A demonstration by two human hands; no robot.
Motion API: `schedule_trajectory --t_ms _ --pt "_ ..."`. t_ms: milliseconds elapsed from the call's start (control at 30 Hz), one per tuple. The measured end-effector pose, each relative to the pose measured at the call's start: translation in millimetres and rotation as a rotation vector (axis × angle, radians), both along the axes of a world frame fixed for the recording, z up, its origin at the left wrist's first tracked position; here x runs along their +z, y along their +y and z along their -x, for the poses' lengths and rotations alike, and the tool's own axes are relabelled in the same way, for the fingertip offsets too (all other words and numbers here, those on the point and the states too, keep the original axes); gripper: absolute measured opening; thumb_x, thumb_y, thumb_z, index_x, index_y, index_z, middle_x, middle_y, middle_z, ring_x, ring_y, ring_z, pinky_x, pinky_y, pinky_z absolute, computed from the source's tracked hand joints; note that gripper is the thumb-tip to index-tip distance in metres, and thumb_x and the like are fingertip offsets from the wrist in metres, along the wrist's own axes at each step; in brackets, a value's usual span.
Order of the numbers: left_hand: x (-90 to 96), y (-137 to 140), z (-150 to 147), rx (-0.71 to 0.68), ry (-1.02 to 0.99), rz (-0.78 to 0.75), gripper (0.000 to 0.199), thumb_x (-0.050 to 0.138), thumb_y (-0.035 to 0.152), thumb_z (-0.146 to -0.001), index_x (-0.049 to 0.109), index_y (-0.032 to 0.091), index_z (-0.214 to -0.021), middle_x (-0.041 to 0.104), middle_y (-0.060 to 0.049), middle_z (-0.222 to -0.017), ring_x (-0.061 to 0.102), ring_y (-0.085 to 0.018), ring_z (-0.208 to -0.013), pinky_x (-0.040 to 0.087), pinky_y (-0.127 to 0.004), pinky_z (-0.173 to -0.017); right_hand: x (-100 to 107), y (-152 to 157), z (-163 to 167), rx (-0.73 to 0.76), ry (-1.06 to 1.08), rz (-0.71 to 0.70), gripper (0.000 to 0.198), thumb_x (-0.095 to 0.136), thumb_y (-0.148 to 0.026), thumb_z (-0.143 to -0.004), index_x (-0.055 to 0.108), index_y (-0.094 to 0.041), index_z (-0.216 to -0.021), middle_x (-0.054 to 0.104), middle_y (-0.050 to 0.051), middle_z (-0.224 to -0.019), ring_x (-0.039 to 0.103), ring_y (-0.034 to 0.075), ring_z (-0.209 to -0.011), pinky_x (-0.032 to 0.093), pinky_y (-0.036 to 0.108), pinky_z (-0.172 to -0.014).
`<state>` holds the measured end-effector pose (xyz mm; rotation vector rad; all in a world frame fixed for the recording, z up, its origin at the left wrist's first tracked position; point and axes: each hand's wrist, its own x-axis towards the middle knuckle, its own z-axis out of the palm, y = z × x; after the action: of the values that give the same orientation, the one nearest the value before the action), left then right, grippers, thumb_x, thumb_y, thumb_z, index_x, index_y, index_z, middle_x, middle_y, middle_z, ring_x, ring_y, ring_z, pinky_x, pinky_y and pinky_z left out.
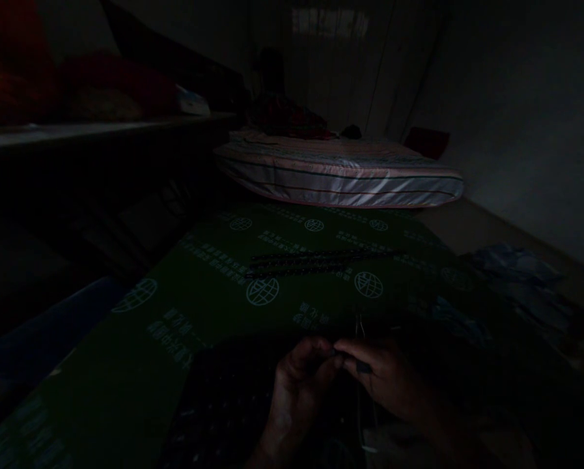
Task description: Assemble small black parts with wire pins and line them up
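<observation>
In the dim light, my left hand (304,374) and my right hand (382,371) meet fingertip to fingertip. Both are closed in a pinch on a small dark piece (333,352) too dark to make out. A second dark object (364,367) sits against the fingers of my right hand, with a thin pale strand (359,326) showing above it. Another pale thin line (361,423) runs down below that hand. Beneath both hands lies a dark panel (223,384) marked with rows of small light spots.
Several dark spotted strips (296,266) lie on the green printed sheet (213,299). Beyond stands a striped mattress (340,179). Crumpled cloth (516,267) lies at right, and a shelf (125,130) with things on it runs along the left.
</observation>
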<state>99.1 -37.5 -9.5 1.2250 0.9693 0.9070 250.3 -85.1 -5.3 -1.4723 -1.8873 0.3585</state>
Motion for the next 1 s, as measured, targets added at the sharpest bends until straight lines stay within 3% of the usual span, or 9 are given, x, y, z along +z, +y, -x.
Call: schedule_trajectory --t_ms 200,333,533,667,1000 --pt "3.1 1 0 0.015 0.111 -0.064 0.016 0.067 0.028 -0.068 0.065 0.017 -0.079 0.07 -0.003 -0.078 0.065 -0.018 -0.076 0.052 -0.023 -0.068 3 15 -18 -0.018 -0.011 0.043 0.024 0.057 -0.015 -0.078 0.067 -0.025 -0.098 0.073 0.001 -0.084 0.068 0.013 -0.069 0.052 0.017 -0.062" --pt "1.1 2 0 -0.012 0.205 -0.134 0.017 0.063 0.029 -0.073 0.065 0.018 -0.085 0.071 -0.004 -0.081 0.066 -0.019 -0.078 0.053 -0.026 -0.072 -3 50 -55 -0.184 -0.026 0.051 0.023 0.058 -0.019 -0.077 0.068 -0.025 -0.097 0.073 0.001 -0.086 0.068 0.014 -0.074 0.052 0.02 -0.065" --pt "-10.0 1 1 -0.044 0.307 -0.251 0.013 0.06 0.026 -0.075 0.065 0.02 -0.086 0.07 -0.003 -0.085 0.066 -0.018 -0.079 0.053 -0.027 -0.073 -15 106 -103 -0.34 -0.182 0.205 0.026 0.059 -0.025 -0.077 0.068 -0.023 -0.101 0.073 0.002 -0.083 0.068 0.019 -0.075 0.051 0.025 -0.064" --pt "-10.3 -1 2 -0.06 0.338 -0.311 0.01 0.059 0.023 -0.076 0.066 0.022 -0.083 0.07 -0.002 -0.085 0.066 -0.018 -0.079 0.053 -0.026 -0.072 -23 127 -114 -0.351 -0.295 0.217 0.025 0.058 -0.024 -0.078 0.068 -0.029 -0.1 0.073 -0.001 -0.088 0.068 0.017 -0.078 0.05 0.026 -0.07" --pt "0.9 -3 2 -0.071 0.375 -0.353 0.011 0.058 0.016 -0.074 0.066 0.021 -0.081 0.068 -0.002 -0.082 0.065 -0.017 -0.078 0.052 -0.025 -0.071 -33 148 -121 -0.355 -0.375 0.277 0.026 0.059 -0.024 -0.078 0.067 -0.028 -0.103 0.071 0.002 -0.099 0.066 0.018 -0.09 0.05 0.026 -0.077"
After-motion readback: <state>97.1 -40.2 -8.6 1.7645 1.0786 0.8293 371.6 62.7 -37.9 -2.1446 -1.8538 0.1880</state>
